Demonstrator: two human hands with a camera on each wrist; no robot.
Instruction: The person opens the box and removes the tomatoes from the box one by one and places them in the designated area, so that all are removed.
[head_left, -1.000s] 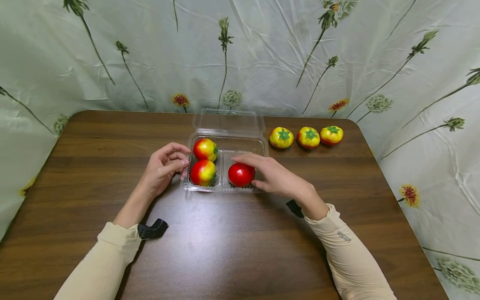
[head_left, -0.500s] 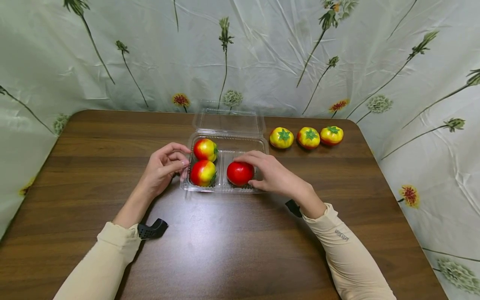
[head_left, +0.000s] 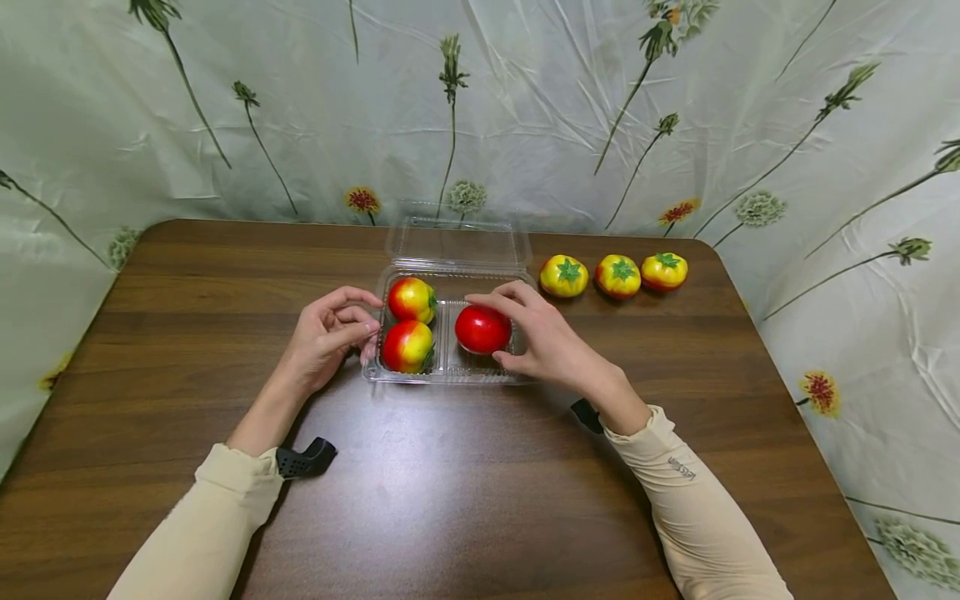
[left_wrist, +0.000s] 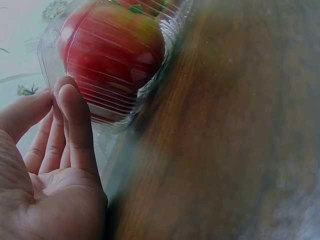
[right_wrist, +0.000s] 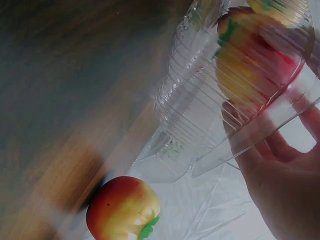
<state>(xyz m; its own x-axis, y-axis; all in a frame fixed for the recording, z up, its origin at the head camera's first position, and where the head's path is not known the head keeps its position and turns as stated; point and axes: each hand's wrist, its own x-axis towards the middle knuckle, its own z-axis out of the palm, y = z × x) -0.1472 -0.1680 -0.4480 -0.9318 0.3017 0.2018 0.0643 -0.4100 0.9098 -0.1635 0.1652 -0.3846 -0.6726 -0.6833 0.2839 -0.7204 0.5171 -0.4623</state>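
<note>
Packing looks to be the step in hand: the right hand (head_left: 551, 346) grips a red tomato (head_left: 483, 328) over the right half of the clear box (head_left: 450, 371), the left hand (head_left: 326, 337) rests relaxed against the box's left edge, and next comes setting the tomato down.

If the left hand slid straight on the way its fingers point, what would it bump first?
Probably the clear plastic container, at its left wall: the left hand has fingertips right beside it, with a red-yellow tomato just behind.
</note>
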